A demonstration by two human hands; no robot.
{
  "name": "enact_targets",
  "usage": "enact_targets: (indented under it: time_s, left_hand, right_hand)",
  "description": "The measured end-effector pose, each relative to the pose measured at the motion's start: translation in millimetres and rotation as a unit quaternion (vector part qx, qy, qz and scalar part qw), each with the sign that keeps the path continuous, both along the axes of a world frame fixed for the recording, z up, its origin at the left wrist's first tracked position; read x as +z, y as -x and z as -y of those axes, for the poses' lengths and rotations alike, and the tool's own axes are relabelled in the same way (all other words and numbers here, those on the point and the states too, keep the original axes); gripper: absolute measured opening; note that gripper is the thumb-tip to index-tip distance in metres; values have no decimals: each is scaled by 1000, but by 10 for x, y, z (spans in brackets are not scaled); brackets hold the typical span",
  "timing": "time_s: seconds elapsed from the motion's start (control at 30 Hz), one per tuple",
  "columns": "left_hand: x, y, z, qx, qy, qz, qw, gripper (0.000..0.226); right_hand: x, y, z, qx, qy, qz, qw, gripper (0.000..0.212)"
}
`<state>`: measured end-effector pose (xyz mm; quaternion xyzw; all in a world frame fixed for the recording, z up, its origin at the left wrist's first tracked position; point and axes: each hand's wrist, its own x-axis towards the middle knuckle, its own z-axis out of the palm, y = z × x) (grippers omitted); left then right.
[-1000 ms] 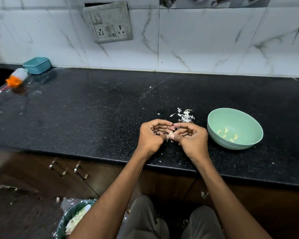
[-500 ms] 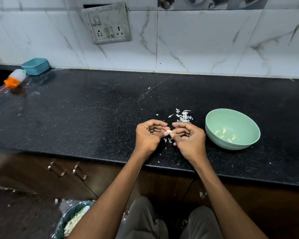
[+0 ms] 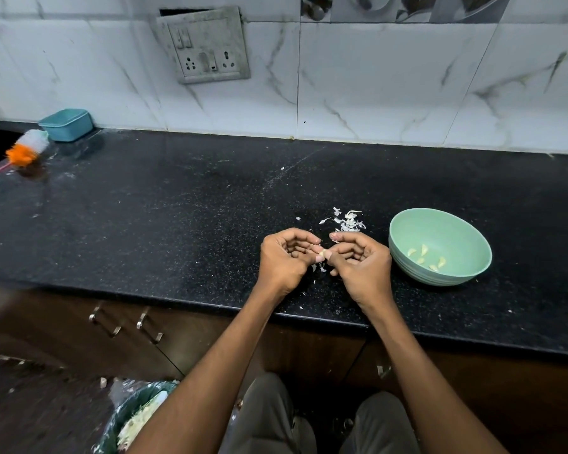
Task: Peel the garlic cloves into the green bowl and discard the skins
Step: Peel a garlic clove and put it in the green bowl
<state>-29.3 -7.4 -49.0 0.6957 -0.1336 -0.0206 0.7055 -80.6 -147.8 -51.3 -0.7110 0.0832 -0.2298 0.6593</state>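
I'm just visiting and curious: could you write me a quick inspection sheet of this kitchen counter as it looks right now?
Surface: black speckled counter, dusted with pale flecks.
Job's things: green bowl on the right holds several peeled cloves; one garlic clove between the hands; pile of skins behind the hands, a few scraps below them.
Clutter: teal tub and orange-and-white brush at far left.
Grippers: left hand and right hand both pinch the clove, fingers curled.
Cables: nothing seen.
Surroundings: marble-look tiles, socket plate, cabinet handles, lined waste bin on the floor.
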Motion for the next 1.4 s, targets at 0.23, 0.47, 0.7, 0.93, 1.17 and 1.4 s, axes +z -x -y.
enact_targets:
  time_s: [0.23, 0.47, 0.7, 0.93, 1.17, 1.4]
  left_hand:
    - [-5, -9, 0, 19, -11, 3, 1000, 27]
    - [-48, -14, -1, 21, -38, 40, 998, 23]
    - [-101, 1, -3, 5, -111, 95, 989, 33]
    - [-110, 5, 0, -33, -144, 185, 972, 37]
    - [-112, 20, -4, -31, -154, 185, 970, 38]
    - [-131, 3, -11, 24, -131, 140, 981, 38]
  right_hand:
    - [69, 36, 23, -3, -67, 15, 998, 33]
    - [261, 146, 58, -45, 15, 64, 997, 33]
    - [593, 337, 508, -129, 138, 87, 978, 28]
    - [688, 453, 1016, -186, 221, -29, 957, 25]
    - [696, 440, 1057, -182, 250, -38, 950, 27]
    - [586, 421, 718, -186, 273, 35, 943, 25]
